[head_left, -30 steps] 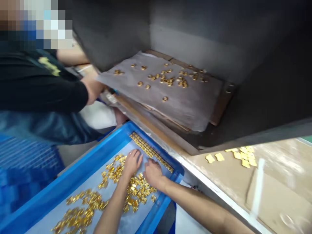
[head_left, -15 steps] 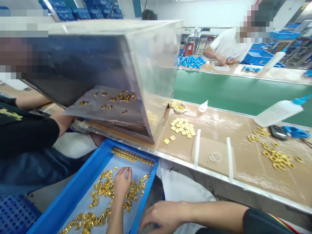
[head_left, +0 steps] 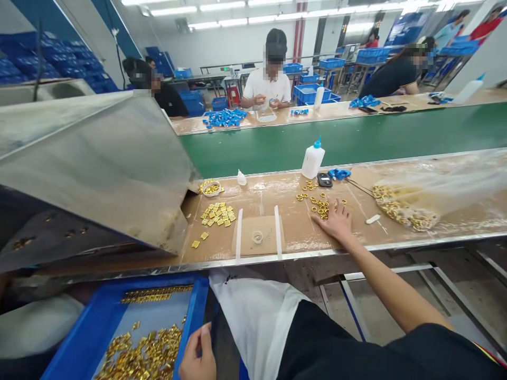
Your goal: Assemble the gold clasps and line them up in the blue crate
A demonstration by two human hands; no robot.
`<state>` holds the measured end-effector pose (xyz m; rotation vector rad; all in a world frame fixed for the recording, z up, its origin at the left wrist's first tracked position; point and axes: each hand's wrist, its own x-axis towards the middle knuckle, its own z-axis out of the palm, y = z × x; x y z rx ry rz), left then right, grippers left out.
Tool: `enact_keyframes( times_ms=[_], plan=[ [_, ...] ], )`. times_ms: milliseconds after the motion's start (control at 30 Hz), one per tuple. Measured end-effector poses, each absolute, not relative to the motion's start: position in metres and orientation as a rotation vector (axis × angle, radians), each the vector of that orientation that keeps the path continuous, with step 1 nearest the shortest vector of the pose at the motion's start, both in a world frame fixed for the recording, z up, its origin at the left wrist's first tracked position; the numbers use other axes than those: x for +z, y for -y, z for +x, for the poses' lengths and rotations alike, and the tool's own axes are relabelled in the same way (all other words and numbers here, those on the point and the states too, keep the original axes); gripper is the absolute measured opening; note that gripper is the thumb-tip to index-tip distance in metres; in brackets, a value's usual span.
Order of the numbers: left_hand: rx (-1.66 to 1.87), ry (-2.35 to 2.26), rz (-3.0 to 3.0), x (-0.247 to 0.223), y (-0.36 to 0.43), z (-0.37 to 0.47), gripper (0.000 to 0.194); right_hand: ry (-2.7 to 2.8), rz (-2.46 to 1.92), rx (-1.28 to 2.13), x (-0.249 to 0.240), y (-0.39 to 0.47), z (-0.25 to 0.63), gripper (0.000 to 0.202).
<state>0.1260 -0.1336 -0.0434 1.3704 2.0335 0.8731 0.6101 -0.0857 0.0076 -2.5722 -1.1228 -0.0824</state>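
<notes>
My right hand [head_left: 337,220] lies with fingers spread at the edge of a loose group of gold rings [head_left: 319,207] on the bench. Beside the blue tray [head_left: 201,295], at the bottom of the view, is my left hand [head_left: 199,356]. Its fingers are curled together, and whatever they may hold is hidden. Inside the tray, small gold metal pieces [head_left: 144,348] are heaped loosely, with neat rows of gold pieces [head_left: 156,294] along the far end. Square gold pieces [head_left: 217,213] rest on the bench left of a taped board [head_left: 247,232] that bears a small clear ring [head_left: 257,237].
A large metal hood [head_left: 119,158] takes up the left of the bench. Behind the rings stand a white squeeze bottle [head_left: 313,161] and a small black device [head_left: 325,180]. A plastic bag of gold parts [head_left: 407,211] lies at right. Across the green belt [head_left: 269,142] sits a co-worker [head_left: 269,84].
My view has swung to the right. My left hand has left the gold pieces in the tray for a place beside it. My right hand has reached out to the rings, its fingers spread.
</notes>
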Motion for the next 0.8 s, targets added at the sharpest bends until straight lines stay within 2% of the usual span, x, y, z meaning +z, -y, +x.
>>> enact_keyframes(
  times_ms=[100,333,467,667,733,800],
  plan=[
    [0.842,-1.993,1.360,-0.034,0.140,0.136,0.047,1.179,-2.569,-0.169,-0.002,0.070,0.621,0.075],
    [0.758,-2.011,1.244,-0.028,0.141,0.136,0.050,1.431,-2.435,-0.197,-0.007,0.044,0.636,0.036],
    [0.708,-1.984,1.218,-0.029,0.138,0.139,0.053,1.509,-2.366,-0.187,-0.010,0.043,0.638,0.027],
    [0.666,-1.907,1.282,-0.024,0.124,0.147,0.057,1.491,-2.361,-0.222,-0.013,0.048,0.636,0.029],
    [0.661,-1.887,1.331,-0.022,0.119,0.149,0.056,1.465,-2.371,-0.245,-0.012,0.050,0.635,0.038],
    [0.664,-1.865,1.368,-0.020,0.115,0.150,0.053,1.398,-2.404,-0.269,-0.010,0.050,0.636,0.056]
  ],
)
